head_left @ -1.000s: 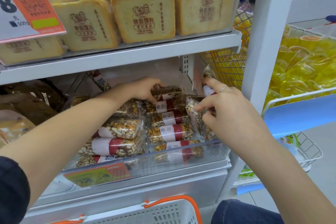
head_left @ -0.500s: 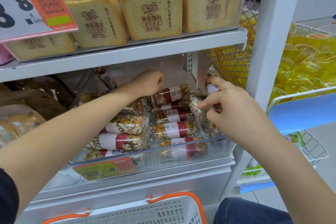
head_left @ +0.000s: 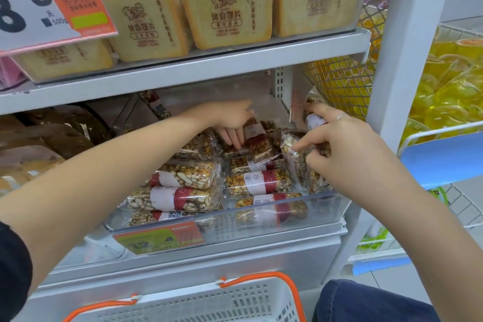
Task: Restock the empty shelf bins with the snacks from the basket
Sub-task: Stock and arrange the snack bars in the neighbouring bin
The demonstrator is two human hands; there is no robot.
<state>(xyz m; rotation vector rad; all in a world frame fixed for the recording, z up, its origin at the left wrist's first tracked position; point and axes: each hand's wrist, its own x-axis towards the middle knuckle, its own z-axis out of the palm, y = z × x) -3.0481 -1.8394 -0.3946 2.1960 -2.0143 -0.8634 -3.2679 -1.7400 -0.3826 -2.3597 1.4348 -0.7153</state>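
The right hand (head_left: 347, 149) is curled round a few wrapped nut bars (head_left: 296, 162) that stand on end at the right side of the clear bin (head_left: 324, 208), thumb and forefinger pinching the near one while another bar pokes up behind the knuckles. The left hand (head_left: 231, 123) reaches deep to the back of the bin with its fingers (head_left: 235, 138) straight and pointing down, pressing against the rear bar (head_left: 254, 136) with the red band rather than gripping it. The step in hand looks like seating the last bars and tidying the rows, so the sound way is to let the left hand steady that rear bar flat while the right lowers its upright bars into the gap along the right wall, labels facing the same way as the stacked bars (head_left: 183, 196) in front. These wrappers are likely slick and crinkly, so a firm pinch near the middle should serve better than holding a sealed end, and squeezing hard may crack the brittle filling. The bin seems nearly full, so sliding each bar in edge first, without pushing the front row toward the low lip, would keep it from spilling. The basket (head_left: 198, 303) sits below on the floor, its inside mostly out of view, so whether snacks remain there cannot be told.
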